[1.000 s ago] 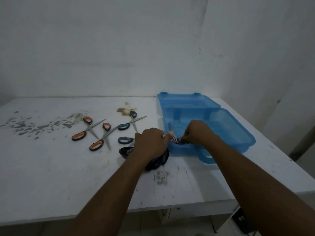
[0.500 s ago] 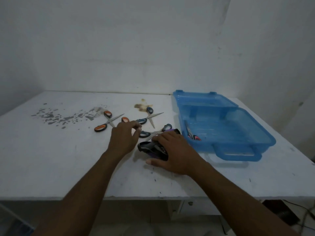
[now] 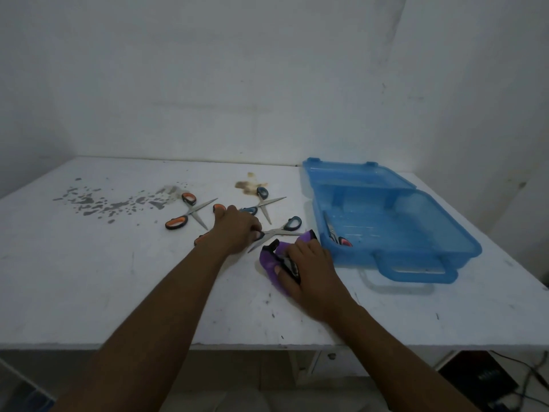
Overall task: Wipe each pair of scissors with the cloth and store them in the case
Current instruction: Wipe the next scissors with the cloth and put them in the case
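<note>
The left hand (image 3: 237, 230) covers one loop of the blue-handled scissors (image 3: 279, 231) it grips, and most of an orange-handled pair (image 3: 219, 207) — only two orange tips show. The right hand (image 3: 312, 263) hides much of the purple cloth (image 3: 269, 261) it clutches. In the case (image 3: 416, 233), the stored scissors (image 3: 329, 228) have handles blurred behind the tinted wall. Both forearms run off the bottom edge.
</note>
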